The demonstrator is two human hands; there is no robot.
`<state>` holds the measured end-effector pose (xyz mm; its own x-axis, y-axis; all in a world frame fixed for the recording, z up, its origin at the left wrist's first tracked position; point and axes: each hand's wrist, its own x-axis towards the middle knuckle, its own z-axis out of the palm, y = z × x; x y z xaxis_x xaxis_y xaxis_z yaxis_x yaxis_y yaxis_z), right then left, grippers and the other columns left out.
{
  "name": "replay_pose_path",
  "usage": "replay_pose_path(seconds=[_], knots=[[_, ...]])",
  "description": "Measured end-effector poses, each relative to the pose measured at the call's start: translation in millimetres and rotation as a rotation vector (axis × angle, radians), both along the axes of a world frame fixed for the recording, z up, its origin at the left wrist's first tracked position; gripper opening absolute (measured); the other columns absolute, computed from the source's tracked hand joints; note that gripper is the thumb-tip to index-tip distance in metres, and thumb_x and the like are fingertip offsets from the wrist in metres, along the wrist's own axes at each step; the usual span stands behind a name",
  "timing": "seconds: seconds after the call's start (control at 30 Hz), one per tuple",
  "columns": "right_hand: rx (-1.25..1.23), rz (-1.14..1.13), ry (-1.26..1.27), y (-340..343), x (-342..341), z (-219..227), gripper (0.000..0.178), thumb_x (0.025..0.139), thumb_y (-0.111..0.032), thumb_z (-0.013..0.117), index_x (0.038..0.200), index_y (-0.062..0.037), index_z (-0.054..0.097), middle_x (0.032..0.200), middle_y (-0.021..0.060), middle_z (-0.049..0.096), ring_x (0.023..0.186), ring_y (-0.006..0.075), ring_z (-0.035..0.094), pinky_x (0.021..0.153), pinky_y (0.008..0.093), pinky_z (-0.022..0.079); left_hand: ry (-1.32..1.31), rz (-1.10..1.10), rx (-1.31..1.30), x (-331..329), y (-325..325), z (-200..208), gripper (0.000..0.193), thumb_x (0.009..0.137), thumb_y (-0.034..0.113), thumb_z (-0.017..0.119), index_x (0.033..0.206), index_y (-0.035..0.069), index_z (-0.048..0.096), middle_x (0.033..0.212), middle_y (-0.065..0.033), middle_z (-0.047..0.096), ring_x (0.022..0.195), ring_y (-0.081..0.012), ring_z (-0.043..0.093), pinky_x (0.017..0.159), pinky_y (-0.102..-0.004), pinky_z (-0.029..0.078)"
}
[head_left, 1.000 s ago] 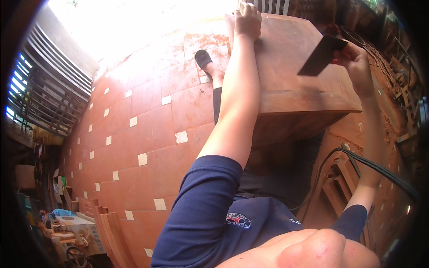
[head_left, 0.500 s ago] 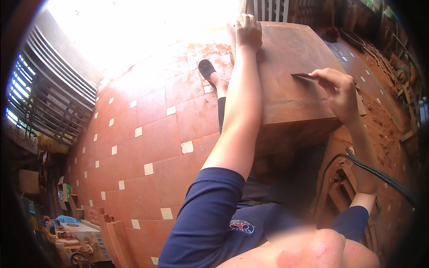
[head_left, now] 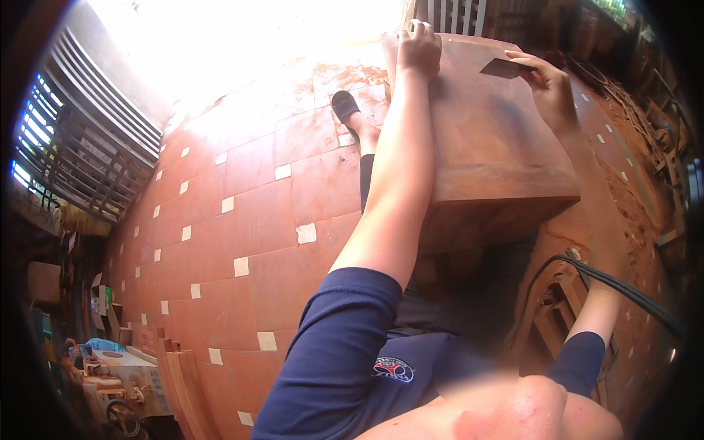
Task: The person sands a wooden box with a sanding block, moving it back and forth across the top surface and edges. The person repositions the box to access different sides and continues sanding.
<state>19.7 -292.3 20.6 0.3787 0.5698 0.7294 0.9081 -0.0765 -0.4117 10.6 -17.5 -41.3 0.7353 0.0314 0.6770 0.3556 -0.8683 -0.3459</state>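
Head view: I'm seeing the right hand (head_left: 548, 86) pinching a thin dark plate (head_left: 506, 68) in its fingers, over the far end of the wooden box (head_left: 499, 143). Left hand (head_left: 420, 54) is resting at its left edge; can't tell if those fingers are gripping.

Badge (head_left: 394, 369): one, round, on the chest of a navy short-sleeved shirt (head_left: 314, 367), wearer's left side. White-edged, with a red and white device on a dark blue centre.
Lettering: pale, small, curved along the badge's rim; partly blurred and foreshortened, so its wording is not listed.
No other writing legible.
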Motion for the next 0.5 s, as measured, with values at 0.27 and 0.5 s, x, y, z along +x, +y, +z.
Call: replay_pose_path(seconds=[0.27, 0.5], knots=[[-0.386, -0.089, -0.206, 13, -45, -11, 0.062, 0.074, 0.019, 0.046, 0.125, -0.0051, 0.071, 0.113, 0.0218, 0.073, 0.101, 0.0293, 0.075, 0.088, 0.0369, 0.059, -0.037, -0.028, -0.071, -6, 4, 0, 0.026, 0.093, 0.015, 0.055, 0.115, 0.011, 0.069, 0.125, -0.0063, 0.062, 0.128, -0.0236, 0.054, 0.104, -0.0491, 0.049], [-0.254, 0.434, 0.268, -40, -111, 37, 0.034, 0.085, 0.021, 0.054, 0.108, 0.0051, 0.073, 0.096, 0.0156, 0.076, 0.095, 0.0205, 0.074, 0.085, 0.0312, 0.060, -0.016, -0.048, -0.104, -8, 1, -4, 0.028, 0.094, 0.013, 0.055, 0.119, 0.011, 0.067, 0.129, -0.0068, 0.062, 0.130, -0.0241, 0.054, 0.106, -0.0477, 0.048]])
